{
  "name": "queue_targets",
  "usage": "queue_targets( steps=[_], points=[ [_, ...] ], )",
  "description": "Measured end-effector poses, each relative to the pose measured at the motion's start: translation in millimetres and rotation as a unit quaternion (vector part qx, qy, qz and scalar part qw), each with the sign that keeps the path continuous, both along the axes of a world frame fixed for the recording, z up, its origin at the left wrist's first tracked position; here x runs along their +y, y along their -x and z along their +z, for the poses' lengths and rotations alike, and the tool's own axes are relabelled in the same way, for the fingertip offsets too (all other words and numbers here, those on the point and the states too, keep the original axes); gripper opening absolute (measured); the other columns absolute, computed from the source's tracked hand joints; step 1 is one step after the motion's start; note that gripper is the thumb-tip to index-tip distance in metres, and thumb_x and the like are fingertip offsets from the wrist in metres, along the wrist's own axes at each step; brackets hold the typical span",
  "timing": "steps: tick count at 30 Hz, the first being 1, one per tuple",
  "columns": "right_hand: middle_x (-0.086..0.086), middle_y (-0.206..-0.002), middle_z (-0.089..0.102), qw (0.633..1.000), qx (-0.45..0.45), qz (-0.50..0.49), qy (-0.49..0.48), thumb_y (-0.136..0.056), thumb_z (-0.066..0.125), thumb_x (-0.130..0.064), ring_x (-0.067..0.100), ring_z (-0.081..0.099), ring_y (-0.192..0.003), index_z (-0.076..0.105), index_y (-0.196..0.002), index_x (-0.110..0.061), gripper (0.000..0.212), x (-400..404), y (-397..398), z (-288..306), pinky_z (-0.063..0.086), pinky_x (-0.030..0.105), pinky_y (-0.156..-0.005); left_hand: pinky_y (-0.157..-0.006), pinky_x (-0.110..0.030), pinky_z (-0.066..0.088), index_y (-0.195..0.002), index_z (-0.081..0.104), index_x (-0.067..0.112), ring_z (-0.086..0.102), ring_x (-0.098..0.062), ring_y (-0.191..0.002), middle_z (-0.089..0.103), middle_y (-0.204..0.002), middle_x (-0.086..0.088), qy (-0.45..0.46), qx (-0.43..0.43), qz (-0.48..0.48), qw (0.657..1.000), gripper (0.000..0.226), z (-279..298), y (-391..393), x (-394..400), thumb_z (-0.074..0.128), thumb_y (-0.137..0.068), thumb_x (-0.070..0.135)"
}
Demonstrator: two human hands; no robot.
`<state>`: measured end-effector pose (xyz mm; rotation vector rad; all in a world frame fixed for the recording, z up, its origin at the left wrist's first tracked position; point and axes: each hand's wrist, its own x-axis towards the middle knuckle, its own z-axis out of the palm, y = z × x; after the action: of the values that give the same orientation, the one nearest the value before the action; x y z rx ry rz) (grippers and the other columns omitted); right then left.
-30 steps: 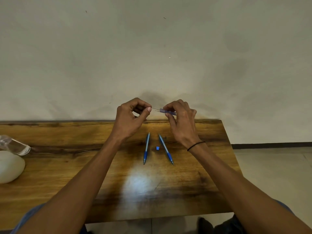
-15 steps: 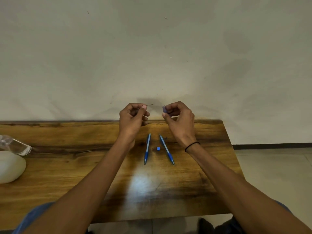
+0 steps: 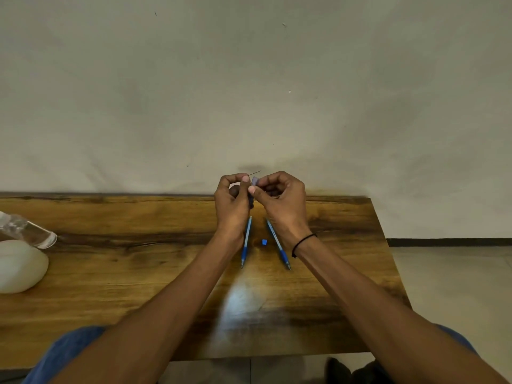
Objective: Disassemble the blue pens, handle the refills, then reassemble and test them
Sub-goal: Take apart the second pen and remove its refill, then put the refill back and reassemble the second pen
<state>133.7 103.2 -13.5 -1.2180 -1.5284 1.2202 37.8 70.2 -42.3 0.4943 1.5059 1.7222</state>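
- A head-worn camera looks down over a wooden table set against a plain pale wall.
- Both bare forearms reach forward from the bottom of the view, and the two hands meet above the far edge of the table, their fingertips almost touching.
- The left hand is curled, with thumb and forefinger pinched on a thin dark refill; only its fine tip shows, sticking up and to the right past the fingers.
- The right hand is also curled, pinching a small pale blue pen piece between thumb and forefinger, just below the refill tip.
- It is too small to tell whether the refill tip touches the blue piece.
- A thin black band circles the right wrist.
- Two blue pens lie on the table below the hands, tips pointing toward the viewer: the left pen beside the left wrist, the right pen beside the right wrist.
- A small blue cap lies on the table between the two pens, touching neither.
- At the far left edge of the table lies a clear bottle on its side, resting against a rounded white object.
- Blue trousers show at the bottom corners.
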Motion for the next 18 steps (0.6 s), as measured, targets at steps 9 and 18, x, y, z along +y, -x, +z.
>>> queue_targets(
  steps=[9,18],
  points=[
    [0.008,-0.083,0.074,0.998,0.022,0.060,0.002,-0.094,0.076,-0.013,0.010,0.068,-0.070,0.072,-0.096,-0.003,0.011,10.7,-12.9,3.2,0.056,0.026,-0.057,-0.067,-0.033,0.053,-0.111,0.063,0.022,0.055,-0.010,-0.066,0.061,-0.064,0.010,-0.018,0.011,0.021,1.000,0.008,0.0,2.7,0.4,0.060,-0.108,0.029],
    [0.005,-0.106,0.072,0.838,-0.465,0.252,-0.136,-0.095,0.071,-0.021,0.025,0.067,-0.100,0.070,-0.105,-0.016,0.011,14.4,-31.9,-34.9,0.059,0.040,-0.084,-0.064,-0.027,0.051,-0.112,0.062,0.018,0.050,-0.007,-0.057,0.056,-0.055,0.012,-0.023,0.013,0.025,0.999,0.009,0.8,3.1,0.8,0.060,-0.108,0.026]
  ],
)
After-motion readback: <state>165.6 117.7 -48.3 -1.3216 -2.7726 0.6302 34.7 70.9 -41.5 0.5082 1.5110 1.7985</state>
